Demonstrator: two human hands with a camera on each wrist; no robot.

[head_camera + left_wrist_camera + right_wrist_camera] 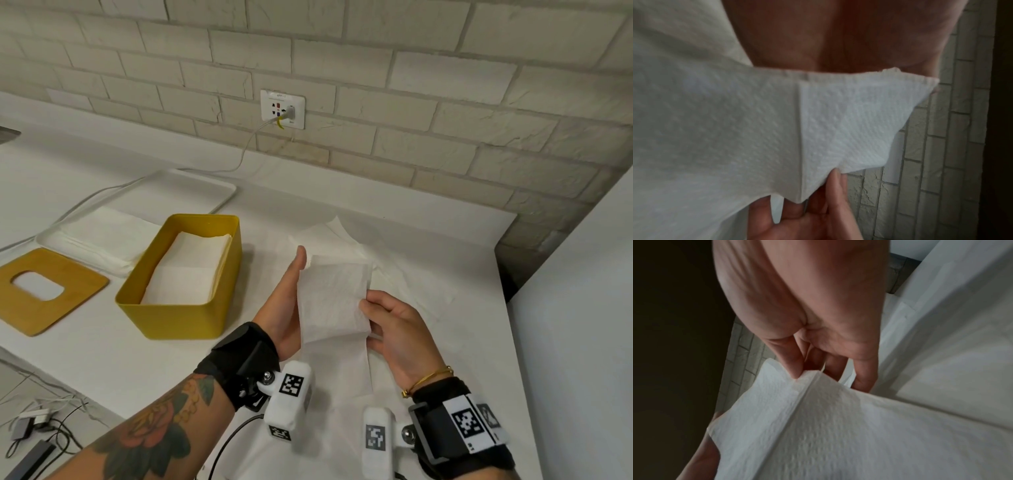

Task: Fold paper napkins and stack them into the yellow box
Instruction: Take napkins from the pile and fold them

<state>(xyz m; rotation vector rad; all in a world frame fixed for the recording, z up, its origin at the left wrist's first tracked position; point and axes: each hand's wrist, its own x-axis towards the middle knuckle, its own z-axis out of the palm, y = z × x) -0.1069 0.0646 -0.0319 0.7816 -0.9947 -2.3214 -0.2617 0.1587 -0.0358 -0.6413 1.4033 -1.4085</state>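
Wrist gear: black straps with white tagged blocks (289,397) sit nearest the head camera, one on each forearm.
Napkin in hand: a white embossed paper napkin (334,301), folded into a narrow strip with a lower part trailing to the desk, is held above the desk between both hands, to the right of the box.
Left hand: the left hand (286,301) lies flat against the strip's left side, fingers straight and together, backing it.
Right hand: the right hand (394,325) pinches the strip's right edge at the crease between thumb and fingertips (797,369).
Handling: I judge the paper light, limp and easily torn or wrinkled; it is best taken at the doubled crease or corners, with light pressure.
Box: the mustard-yellow rectangular plastic box (185,315) stands open to the left and already holds a stack of folded white napkins (191,270).
Lid: a wooden lid with an oval slot (68,298) lies flat left of the box.
Supply: unfolded white napkins (99,240) rest on a white tray (205,188) behind it.
Desk: more loose white paper (394,270) is spread on the white desk (120,370) under the hands.
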